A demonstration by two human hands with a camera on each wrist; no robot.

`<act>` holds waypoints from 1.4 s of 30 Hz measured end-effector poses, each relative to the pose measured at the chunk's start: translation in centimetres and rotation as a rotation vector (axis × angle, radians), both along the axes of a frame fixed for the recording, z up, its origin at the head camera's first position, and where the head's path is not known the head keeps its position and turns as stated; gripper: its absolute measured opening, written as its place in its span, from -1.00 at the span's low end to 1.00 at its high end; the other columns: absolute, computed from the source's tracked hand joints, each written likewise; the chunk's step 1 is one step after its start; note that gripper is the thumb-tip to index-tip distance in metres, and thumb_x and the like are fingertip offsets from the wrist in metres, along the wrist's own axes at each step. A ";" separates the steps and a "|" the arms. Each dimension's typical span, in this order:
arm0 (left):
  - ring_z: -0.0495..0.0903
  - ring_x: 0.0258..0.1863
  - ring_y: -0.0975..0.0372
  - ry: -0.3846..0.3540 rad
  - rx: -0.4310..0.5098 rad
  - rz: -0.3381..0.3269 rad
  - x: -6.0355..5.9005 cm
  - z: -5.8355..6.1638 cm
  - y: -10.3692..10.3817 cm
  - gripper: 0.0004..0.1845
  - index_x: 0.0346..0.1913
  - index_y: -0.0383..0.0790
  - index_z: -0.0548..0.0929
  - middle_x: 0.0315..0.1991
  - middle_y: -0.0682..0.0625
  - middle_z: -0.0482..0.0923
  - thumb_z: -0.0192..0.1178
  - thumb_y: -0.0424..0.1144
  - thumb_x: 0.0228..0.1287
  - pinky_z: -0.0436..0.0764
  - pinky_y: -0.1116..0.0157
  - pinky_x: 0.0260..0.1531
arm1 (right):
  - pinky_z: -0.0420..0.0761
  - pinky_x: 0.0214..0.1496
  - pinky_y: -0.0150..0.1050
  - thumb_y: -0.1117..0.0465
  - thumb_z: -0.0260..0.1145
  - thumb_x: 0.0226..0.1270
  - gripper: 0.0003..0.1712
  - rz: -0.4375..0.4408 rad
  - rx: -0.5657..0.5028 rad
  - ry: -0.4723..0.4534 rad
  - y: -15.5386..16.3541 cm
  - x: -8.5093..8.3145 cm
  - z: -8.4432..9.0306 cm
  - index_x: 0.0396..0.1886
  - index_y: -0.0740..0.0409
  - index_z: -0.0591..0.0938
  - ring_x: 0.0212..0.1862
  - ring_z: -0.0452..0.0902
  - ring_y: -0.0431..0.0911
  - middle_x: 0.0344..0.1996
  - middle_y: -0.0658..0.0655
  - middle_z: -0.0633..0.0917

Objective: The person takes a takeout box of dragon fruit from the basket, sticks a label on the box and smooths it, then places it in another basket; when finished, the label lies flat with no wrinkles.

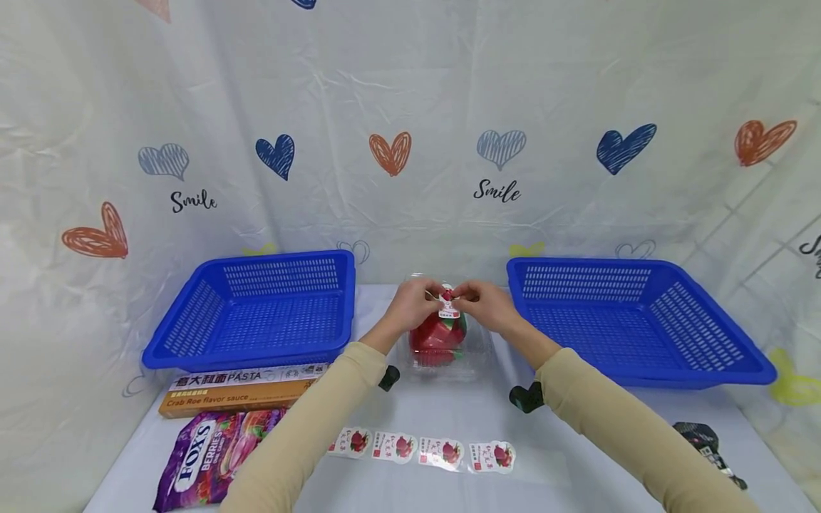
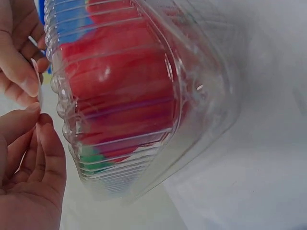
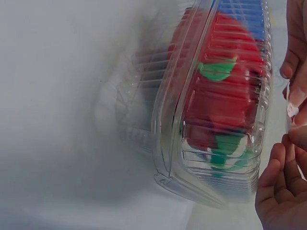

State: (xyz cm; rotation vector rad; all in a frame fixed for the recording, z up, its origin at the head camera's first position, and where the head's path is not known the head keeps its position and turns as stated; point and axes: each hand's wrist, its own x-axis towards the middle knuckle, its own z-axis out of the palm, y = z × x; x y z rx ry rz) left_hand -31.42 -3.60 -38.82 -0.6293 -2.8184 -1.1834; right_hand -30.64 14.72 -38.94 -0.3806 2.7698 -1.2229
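Above a clear plastic clamshell box [image 1: 477, 356], both hands pinch one sticker [image 1: 449, 312] with a red fruit picture. My left hand [image 1: 412, 305] has its left edge between thumb and fingers; my right hand [image 1: 485, 305] grips the right edge. Inside the closed box lies a red fruit with green parts [image 1: 436, 338], likely a dragon fruit. In the left wrist view the sticker [image 2: 37, 76] appears edge-on, apart from the ribbed lid [image 2: 72, 110]. The right wrist view also has the sticker [image 3: 289, 108] held beside the lid.
A strip of several fruit stickers [image 1: 442, 452] lies in front. Blue baskets stand left [image 1: 250, 306] and right [image 1: 631, 320]. At the left lie a pasta box [image 1: 240, 392] and a purple candy bag [image 1: 208, 456]. A dark packet [image 1: 702, 445] rests at the right.
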 end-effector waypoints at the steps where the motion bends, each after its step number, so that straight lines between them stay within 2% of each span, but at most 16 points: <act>1: 0.66 -0.17 0.15 0.004 -0.008 -0.002 -0.1 0.0 0.0 -0.78 -0.04 -0.28 0.71 -0.10 -0.08 0.67 0.28 -0.40 0.26 0.63 0.35 -0.22 | 0.59 -0.02 -0.06 0.15 0.28 0.40 -0.67 -0.002 0.005 -0.001 0.0 -0.1 0.0 0.06 0.24 0.60 -0.05 0.58 0.05 -0.10 0.21 0.68; 7: 0.66 -0.19 0.14 0.032 -0.043 0.001 -0.3 -0.3 0.1 -0.79 -0.06 -0.30 0.72 -0.13 -0.08 0.67 0.29 -0.42 0.23 0.63 0.34 -0.20 | 0.60 -0.05 -0.07 0.19 0.30 0.38 -0.71 0.005 0.026 0.017 -0.1 -0.4 -0.1 0.01 0.25 0.62 -0.10 0.58 0.05 -0.16 0.21 0.68; 11: 0.65 -0.20 0.13 0.026 -0.045 0.009 -0.2 -0.6 0.0 -0.79 -0.07 -0.30 0.71 -0.13 -0.09 0.67 0.28 -0.43 0.24 0.63 0.33 -0.19 | 0.61 -0.06 -0.11 0.21 0.30 0.37 -0.72 0.014 0.035 0.023 -0.4 -0.5 -0.2 0.00 0.25 0.63 -0.12 0.57 0.03 -0.18 0.19 0.67; 19: 0.56 -0.32 0.22 0.031 -0.092 0.016 -0.3 -1.2 0.1 -0.81 -0.09 -0.29 0.72 -0.22 -0.07 0.67 0.27 -0.44 0.24 0.58 0.39 -0.31 | 0.60 -0.15 -0.16 0.29 0.30 0.34 -0.77 0.045 0.071 0.063 -0.6 -0.4 -0.6 -0.05 0.29 0.64 -0.21 0.54 0.00 -0.26 0.17 0.66; 29: 0.57 -0.30 0.22 0.034 -0.141 0.001 -0.5 -0.8 0.1 -0.78 -0.07 -0.29 0.72 -0.23 -0.08 0.67 0.26 -0.45 0.23 0.58 0.38 -0.28 | 0.56 -0.24 -0.22 0.26 0.39 0.26 -0.74 0.099 0.098 0.087 -0.5 -0.9 -0.5 -0.11 0.31 0.64 -0.27 0.54 -0.03 -0.36 0.13 0.64; 36: 0.57 -0.22 0.17 0.034 -0.156 -0.013 -0.2 -0.8 0.0 -0.76 -0.04 -0.34 0.70 -0.19 -0.11 0.59 0.30 -0.40 0.22 0.56 0.37 -0.23 | 0.63 -0.16 -0.17 0.20 0.42 0.25 -0.69 0.110 0.114 0.045 -0.1 -0.8 -0.4 -0.08 0.27 0.65 -0.18 0.58 0.00 -0.29 0.13 0.66; 42: 0.58 -0.18 0.14 -0.003 -0.125 -0.006 0.3 -0.8 0.0 -0.71 -0.02 -0.34 0.68 -0.09 -0.15 0.48 0.36 -0.32 0.21 0.59 0.34 -0.21 | 0.64 -0.17 -0.14 0.18 0.43 0.24 -0.73 0.137 0.126 0.071 0.3 -0.8 -0.6 -0.14 0.24 0.69 -0.16 0.60 0.04 -0.18 0.19 0.66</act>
